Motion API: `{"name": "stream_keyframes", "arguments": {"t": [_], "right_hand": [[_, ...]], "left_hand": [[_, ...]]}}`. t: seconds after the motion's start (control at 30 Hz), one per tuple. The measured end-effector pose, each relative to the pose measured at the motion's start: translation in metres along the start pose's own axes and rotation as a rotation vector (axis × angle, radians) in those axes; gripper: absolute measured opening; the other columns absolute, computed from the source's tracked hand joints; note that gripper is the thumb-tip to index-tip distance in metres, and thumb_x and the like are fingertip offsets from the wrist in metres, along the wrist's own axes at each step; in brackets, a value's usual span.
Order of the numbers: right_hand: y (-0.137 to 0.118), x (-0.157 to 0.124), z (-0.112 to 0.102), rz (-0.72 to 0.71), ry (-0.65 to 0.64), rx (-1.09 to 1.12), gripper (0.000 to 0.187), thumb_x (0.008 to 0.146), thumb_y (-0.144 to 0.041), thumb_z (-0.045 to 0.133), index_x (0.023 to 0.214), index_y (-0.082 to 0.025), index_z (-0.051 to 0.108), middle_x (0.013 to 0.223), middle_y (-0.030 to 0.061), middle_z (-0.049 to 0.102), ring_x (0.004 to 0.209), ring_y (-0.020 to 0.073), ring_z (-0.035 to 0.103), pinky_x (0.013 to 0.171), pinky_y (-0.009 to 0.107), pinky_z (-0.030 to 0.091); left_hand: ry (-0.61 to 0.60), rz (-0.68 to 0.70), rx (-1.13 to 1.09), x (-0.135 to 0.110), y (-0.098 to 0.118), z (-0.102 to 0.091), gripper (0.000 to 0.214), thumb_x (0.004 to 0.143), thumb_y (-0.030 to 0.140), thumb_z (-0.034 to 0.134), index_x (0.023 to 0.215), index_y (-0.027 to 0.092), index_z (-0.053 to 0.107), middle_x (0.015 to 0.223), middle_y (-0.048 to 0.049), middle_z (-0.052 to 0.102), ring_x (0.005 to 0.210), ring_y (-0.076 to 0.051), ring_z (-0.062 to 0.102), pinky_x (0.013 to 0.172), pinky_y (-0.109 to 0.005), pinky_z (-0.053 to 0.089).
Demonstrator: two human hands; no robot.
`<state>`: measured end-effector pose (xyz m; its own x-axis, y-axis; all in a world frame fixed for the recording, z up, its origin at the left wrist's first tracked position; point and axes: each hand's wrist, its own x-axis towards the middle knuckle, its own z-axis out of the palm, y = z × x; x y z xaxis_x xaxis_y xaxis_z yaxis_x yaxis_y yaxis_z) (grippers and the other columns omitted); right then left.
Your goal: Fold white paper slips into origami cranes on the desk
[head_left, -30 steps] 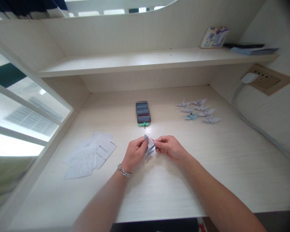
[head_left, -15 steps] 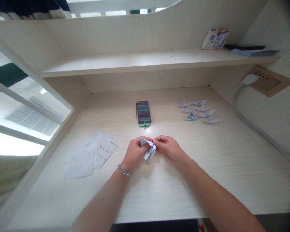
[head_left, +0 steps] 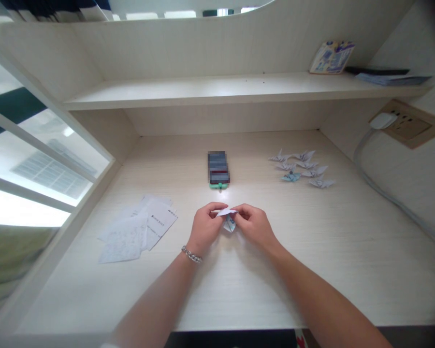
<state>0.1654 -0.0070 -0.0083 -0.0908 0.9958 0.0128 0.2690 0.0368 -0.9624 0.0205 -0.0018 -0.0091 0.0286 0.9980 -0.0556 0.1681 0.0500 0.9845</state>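
Observation:
A small piece of folded white paper is pinched between both my hands just above the pale wooden desk. My left hand, with a silver bracelet at the wrist, grips its left side with curled fingers. My right hand grips its right side. A phone in a green case lies flat on the desk just beyond my hands. Several finished paper cranes sit in a cluster at the far right of the desk.
Loose printed paper sheets lie on the desk at the left. A shelf runs above the desk, with a small box and flat papers at its right end. A wall socket with a plugged cable is on the right wall.
The folded paper has been turned from standing upright to lying flatter between my fingers, and my hands have closed in over it. The view shifted slightly.

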Motion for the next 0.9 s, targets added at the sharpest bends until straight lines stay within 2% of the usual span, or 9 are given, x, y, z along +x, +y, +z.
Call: {"name": "stream_keyframes", "arguments": {"t": [0.1,0.23,0.4,0.5,0.7,0.8,0.9], "right_hand": [[0.001,0.000,0.000,-0.029,0.029,-0.070,0.018,0.078,-0.027,0.053,0.081,-0.019,0.069,0.077,0.0052,0.069,0.070,0.0196,0.063,0.066,0.030,0.047],[-0.004,0.000,-0.001,-0.089,0.096,-0.161,0.016,0.076,-0.023,0.055,0.078,-0.020,0.070,0.080,0.0053,0.069,0.071,0.0189,0.061,0.066,0.030,0.046],[-0.007,0.000,-0.002,-0.081,0.078,-0.125,0.017,0.075,-0.022,0.055,0.081,-0.021,0.071,0.077,0.0046,0.069,0.068,0.0184,0.062,0.065,0.031,0.047],[-0.004,0.003,-0.004,-0.014,0.019,0.033,0.017,0.073,-0.024,0.060,0.084,-0.020,0.072,0.080,0.0058,0.070,0.071,0.0198,0.063,0.068,0.032,0.048],[0.005,0.011,-0.012,0.264,-0.185,0.605,0.024,0.072,-0.034,0.064,0.084,-0.015,0.072,0.078,0.0083,0.070,0.074,0.0184,0.062,0.066,0.030,0.048],[0.007,0.012,-0.013,0.333,-0.239,0.715,0.023,0.069,-0.033,0.069,0.083,-0.014,0.072,0.076,0.0073,0.068,0.069,0.0148,0.060,0.065,0.027,0.047],[0.007,0.011,-0.012,0.319,-0.250,0.718,0.026,0.064,-0.033,0.074,0.083,-0.015,0.071,0.078,0.0059,0.068,0.070,0.0142,0.060,0.067,0.027,0.047]], "left_hand": [[-0.018,0.020,-0.003,0.000,-0.001,0.003,0.019,0.072,0.024,0.061,0.087,0.014,0.068,0.091,-0.0085,0.069,0.085,-0.019,0.064,0.076,-0.029,0.050],[-0.008,0.022,0.020,-0.001,0.000,0.003,0.020,0.073,0.025,0.061,0.088,0.014,0.069,0.090,-0.0083,0.069,0.083,-0.019,0.064,0.075,-0.029,0.049],[0.003,0.019,0.060,-0.002,0.002,0.003,0.021,0.071,0.027,0.064,0.088,0.015,0.069,0.091,-0.0077,0.070,0.083,-0.018,0.064,0.075,-0.028,0.049],[0.013,0.002,0.033,-0.001,0.002,0.002,0.025,0.070,0.031,0.066,0.089,0.015,0.068,0.090,-0.0086,0.069,0.082,-0.019,0.064,0.073,-0.028,0.049],[-0.034,-0.071,-0.056,0.003,0.001,-0.004,0.033,0.068,0.038,0.067,0.089,0.012,0.068,0.089,-0.0108,0.070,0.077,-0.020,0.064,0.068,-0.029,0.050],[-0.093,-0.077,-0.083,0.002,0.000,-0.006,0.034,0.070,0.039,0.066,0.090,0.012,0.068,0.090,-0.0115,0.070,0.076,-0.020,0.064,0.067,-0.029,0.050],[-0.122,-0.066,-0.092,0.001,0.001,-0.006,0.035,0.071,0.040,0.065,0.091,0.011,0.068,0.090,-0.0118,0.070,0.076,-0.020,0.064,0.066,-0.029,0.050]]}}
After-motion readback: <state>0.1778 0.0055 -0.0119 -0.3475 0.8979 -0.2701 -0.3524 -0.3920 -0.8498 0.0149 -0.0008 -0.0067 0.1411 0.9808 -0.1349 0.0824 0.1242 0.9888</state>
